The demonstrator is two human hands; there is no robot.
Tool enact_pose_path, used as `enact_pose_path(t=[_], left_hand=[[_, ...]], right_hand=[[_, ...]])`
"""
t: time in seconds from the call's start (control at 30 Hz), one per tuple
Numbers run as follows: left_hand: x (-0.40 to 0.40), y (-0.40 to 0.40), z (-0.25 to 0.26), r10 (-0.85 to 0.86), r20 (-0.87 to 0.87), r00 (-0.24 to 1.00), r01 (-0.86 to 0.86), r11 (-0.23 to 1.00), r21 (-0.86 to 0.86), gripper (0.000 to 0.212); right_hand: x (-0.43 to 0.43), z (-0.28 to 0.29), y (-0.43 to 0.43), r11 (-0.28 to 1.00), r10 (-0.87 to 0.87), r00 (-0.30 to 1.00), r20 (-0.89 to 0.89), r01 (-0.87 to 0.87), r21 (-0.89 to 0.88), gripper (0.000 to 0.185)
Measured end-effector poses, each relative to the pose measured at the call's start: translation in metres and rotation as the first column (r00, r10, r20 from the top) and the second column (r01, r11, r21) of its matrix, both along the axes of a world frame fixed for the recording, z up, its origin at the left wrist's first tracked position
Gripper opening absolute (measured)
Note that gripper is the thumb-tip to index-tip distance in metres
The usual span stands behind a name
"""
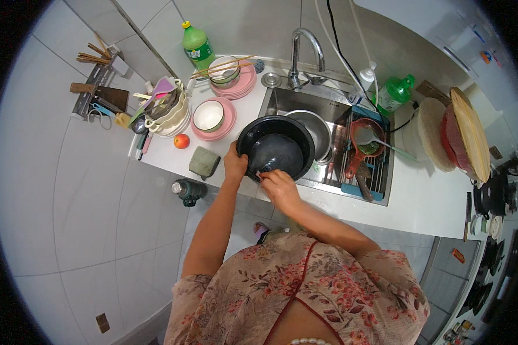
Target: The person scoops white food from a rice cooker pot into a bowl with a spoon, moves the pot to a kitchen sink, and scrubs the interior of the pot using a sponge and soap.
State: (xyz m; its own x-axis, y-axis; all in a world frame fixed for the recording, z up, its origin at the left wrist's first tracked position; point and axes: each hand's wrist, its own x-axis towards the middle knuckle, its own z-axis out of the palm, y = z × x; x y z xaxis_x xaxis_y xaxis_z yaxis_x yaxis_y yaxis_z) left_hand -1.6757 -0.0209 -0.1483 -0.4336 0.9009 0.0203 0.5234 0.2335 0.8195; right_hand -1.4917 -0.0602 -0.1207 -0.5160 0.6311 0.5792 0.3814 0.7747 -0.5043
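Note:
A round black basin point(278, 151) is tilted towards me over the counter edge and the left part of the sink. My left hand point(234, 163) grips its left rim, thumb on the inner side. The fingers of my right hand point(280, 187) are bent over the near rim. A small pinkish bit point(258, 174) shows by those fingertips; what it is I cannot tell. Behind the basin, a metal bowl point(321, 129) sits in the steel sink point(280, 101), partly hidden. Left of my left hand lies a grey-green sponge point(204, 161).
Pink plates point(231, 129) with bowls and an apple point(181, 141) stand left. A chrome faucet point(294, 64) rises behind the sink. Its right side has a drying rack point(373, 189) holding a red strainer point(354, 166). Lids point(434, 133) lean far right. A dark bottle point(190, 190) stands below the counter edge.

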Motion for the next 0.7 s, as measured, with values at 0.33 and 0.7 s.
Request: enact_pose_path(t=[0.33,0.7], left_hand=[[-0.008,0.017,0.016,-0.112,0.101,0.989,0.121,0.989,-0.087,0.047],[0.03,-0.026,0.008,0.143,-0.085,0.986,-0.149,0.986,-0.076,0.049]], right_hand=[[0.074,0.013,0.038,0.971,0.228,0.968,0.102,-0.234,0.051,0.012],[-0.015,-0.01,0.009,0.995,0.068,0.997,0.033,-0.065,-0.08,0.018]])
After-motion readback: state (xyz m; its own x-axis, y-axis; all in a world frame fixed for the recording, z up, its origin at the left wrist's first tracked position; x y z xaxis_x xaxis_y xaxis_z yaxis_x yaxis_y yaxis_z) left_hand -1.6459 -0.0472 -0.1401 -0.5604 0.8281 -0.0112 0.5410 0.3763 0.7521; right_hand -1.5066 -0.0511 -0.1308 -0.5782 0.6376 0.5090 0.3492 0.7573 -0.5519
